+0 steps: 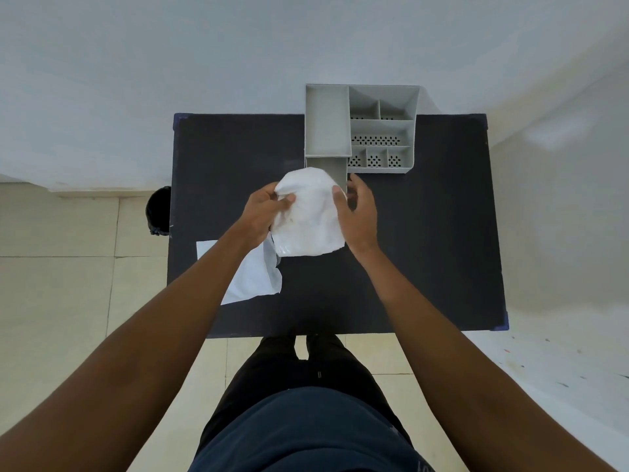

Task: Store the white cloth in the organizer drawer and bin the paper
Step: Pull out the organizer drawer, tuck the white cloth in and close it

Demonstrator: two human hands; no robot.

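Off the table's left edge sits one black bin [159,210]; one paper [252,275] lies flat, then left hand [263,212] and right hand [357,212] both grasp one white cloth [308,216] over the pulled-out drawer [335,168] of one grey organizer [381,127].

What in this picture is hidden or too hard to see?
Head view only:
- Drawer interior: covered by the white cloth.
- Paper: partly under the left forearm.
- Black bin: mostly cut off by the table edge.
- Right hand fingertips: behind the cloth.
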